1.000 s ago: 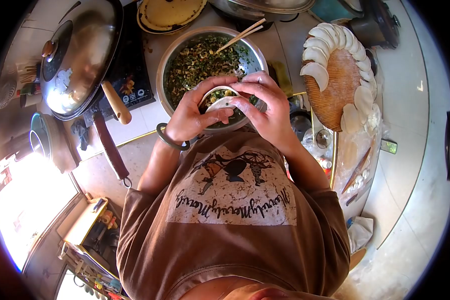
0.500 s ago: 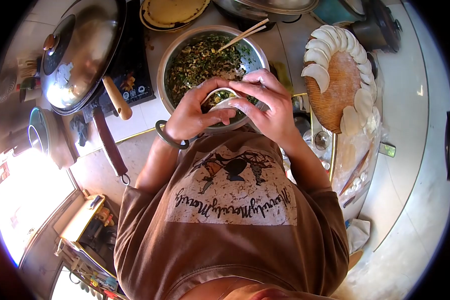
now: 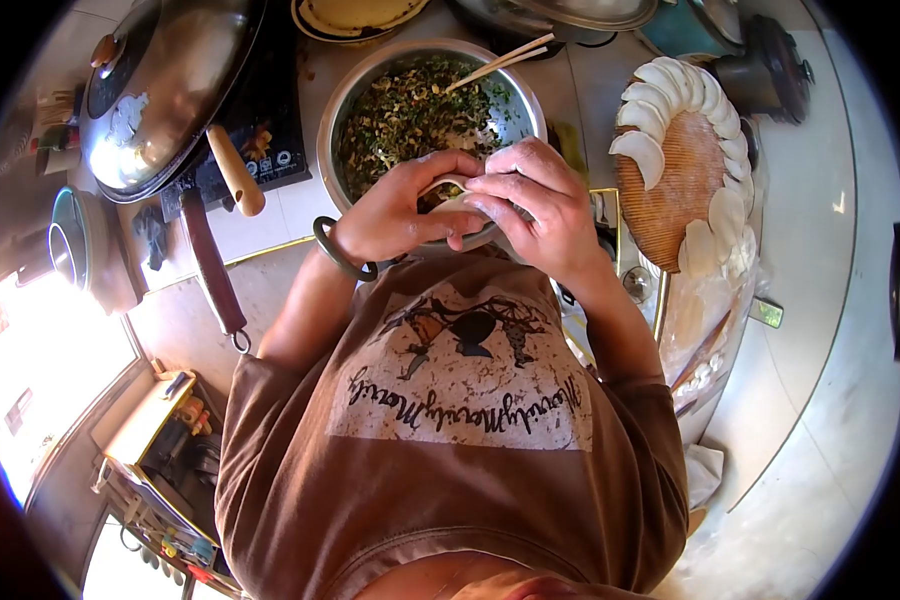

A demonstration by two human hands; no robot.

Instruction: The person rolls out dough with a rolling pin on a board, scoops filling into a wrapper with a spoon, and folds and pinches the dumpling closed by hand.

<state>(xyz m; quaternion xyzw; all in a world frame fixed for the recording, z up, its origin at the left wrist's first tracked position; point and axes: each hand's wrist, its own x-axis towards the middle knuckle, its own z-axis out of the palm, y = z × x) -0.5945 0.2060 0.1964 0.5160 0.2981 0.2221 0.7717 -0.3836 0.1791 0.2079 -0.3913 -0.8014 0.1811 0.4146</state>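
Observation:
My left hand [image 3: 402, 212], with a dark bangle at the wrist, curls its fingers and thumb around a dumpling [image 3: 448, 186]. The wrapper is folded over, and the fingers hide most of it. On the dumpling's right end, my right hand [image 3: 542, 208] pinches the edge between thumb and fingers. Both hands are over the near rim of a metal bowl [image 3: 329, 150]. Inside it lies a chopped green and brown filling [image 3: 395, 120], with a pair of chopsticks [image 3: 500, 64] leaning against the far right rim.
To the right, a round wooden board [image 3: 675, 170] carries overlapping dough wrappers [image 3: 670, 85] along its edge. Nearer on that side are a rolling pin [image 3: 703, 350] and small dough pieces [image 3: 708, 372]. A lidded pan [image 3: 160, 110] stands at left, its handle [image 3: 212, 268] jutting toward me.
My right fingers have closed in on the dumpling's right end, and its opening has narrowed. The camera view has shifted slightly.

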